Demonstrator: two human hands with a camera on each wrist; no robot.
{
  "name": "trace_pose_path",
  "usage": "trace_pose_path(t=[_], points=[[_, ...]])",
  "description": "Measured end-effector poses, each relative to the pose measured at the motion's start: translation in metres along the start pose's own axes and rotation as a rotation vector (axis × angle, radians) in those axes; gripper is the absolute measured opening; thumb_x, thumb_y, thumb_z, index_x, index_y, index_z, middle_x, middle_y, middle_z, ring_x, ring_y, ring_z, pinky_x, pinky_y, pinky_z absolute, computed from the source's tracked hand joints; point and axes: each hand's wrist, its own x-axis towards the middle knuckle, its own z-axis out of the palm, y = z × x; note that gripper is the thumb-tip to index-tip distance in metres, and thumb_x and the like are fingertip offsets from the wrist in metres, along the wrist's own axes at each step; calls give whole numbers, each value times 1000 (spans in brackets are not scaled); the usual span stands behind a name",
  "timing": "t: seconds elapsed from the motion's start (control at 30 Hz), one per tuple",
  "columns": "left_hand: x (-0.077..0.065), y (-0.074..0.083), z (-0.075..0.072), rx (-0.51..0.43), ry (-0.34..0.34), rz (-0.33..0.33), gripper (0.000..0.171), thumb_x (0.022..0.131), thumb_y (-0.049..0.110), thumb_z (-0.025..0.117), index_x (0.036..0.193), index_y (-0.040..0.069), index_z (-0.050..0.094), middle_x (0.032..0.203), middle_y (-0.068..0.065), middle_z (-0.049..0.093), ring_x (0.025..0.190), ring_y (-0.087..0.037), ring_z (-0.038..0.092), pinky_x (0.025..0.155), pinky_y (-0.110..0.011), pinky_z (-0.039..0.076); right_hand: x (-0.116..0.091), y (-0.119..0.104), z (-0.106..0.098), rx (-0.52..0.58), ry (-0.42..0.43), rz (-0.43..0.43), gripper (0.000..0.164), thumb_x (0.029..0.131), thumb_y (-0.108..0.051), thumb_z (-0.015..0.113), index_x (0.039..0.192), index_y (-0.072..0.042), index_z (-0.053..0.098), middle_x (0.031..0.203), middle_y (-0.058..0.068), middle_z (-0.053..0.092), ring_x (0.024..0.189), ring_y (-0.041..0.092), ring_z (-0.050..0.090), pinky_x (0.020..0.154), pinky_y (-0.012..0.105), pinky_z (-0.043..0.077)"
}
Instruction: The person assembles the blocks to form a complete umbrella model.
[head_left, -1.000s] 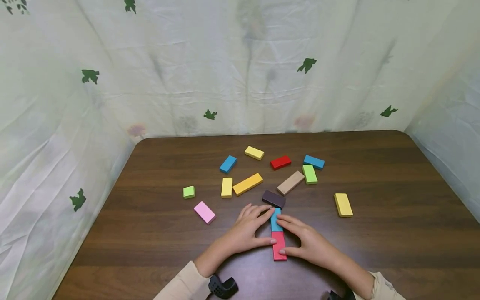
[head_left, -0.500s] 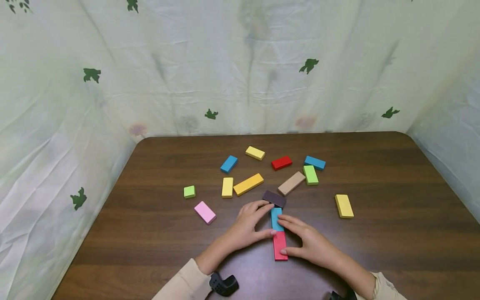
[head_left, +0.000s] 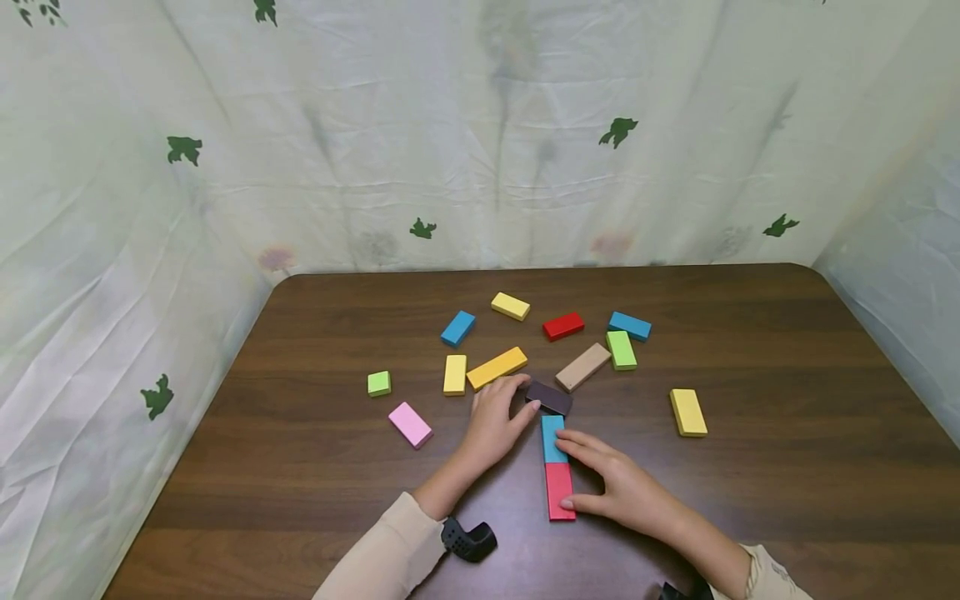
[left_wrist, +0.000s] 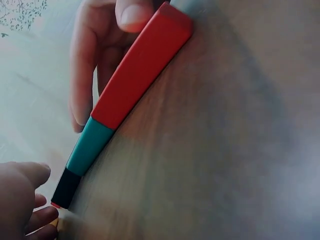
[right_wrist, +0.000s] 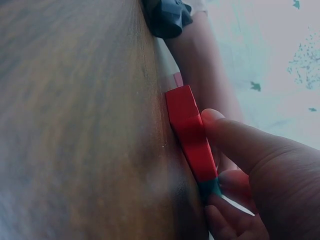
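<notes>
The right hand [head_left: 622, 487] is being held with thumb and fingers spread, the smooth turquoise block [head_left: 551, 433] being touched by fingertips, the bright red block [head_left: 557, 490] by the thumb; both are lying flat, end to end, on the brown table [head_left: 787, 500]. Just beyond, an angled, near-black block [head_left: 551, 398] is being flanked by the left hand [head_left: 493, 423], thumb and fingers parted.

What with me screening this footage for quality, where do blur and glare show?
Head: mostly crisp, soft sheen on the table near the red block; left wrist: table blurred, pale glare toward the right; right wrist: table blurred, red block sharper.
</notes>
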Motion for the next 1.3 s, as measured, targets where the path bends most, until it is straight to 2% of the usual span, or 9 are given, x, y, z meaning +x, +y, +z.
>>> trace_pose_path(t=[0.2, 0.5, 0.73, 1.0, 1.3], points=[[7, -1, 3, 50, 8, -34, 34, 87, 32, 58, 115, 11, 59, 111, -3, 57, 99, -21, 47, 86, -40, 30, 0, 1, 1, -5, -1, 5, 70, 76, -48, 65, 132, -12, 45, 138, -1, 36, 123, 18, 37, 93, 41, 37], [13, -1, 4, 83, -5, -50, 30, 88, 28, 58, 116, 15, 61, 111, -3, 56, 98, -22, 47, 84, -40, 30, 0, 0, 0, -3, -1, 2, 69, 76, -46, 66, 132, -11, 46, 138, -1, 37, 123, 18, 37, 93, 40, 37], [18, -1, 5, 98, 6, -75, 27, 90, 25, 55, 116, 21, 62, 108, -2, 55, 101, -25, 46, 90, -45, 26, 0, 1, 0, -8, 0, -5, 69, 76, -48, 65, 132, -11, 46, 138, -1, 37, 123, 18, 38, 93, 40, 37], [21, 0, 9, 106, 4, -104, 35, 86, 40, 58, 115, 21, 62, 109, -2, 54, 102, -23, 45, 91, -44, 24, -1, 0, 0, -4, 0, -2, 69, 76, -47, 66, 132, -11, 46, 138, -1, 36, 123, 18, 37, 93, 40, 37], [24, -1, 5, 95, -27, -80, 34, 89, 31, 56, 121, 19, 60, 112, -3, 53, 103, -25, 44, 92, -46, 22, -1, 0, 0, -10, -3, -2, 70, 76, -48, 65, 132, -11, 46, 138, -1, 36, 123, 18, 37, 93, 40, 37]])
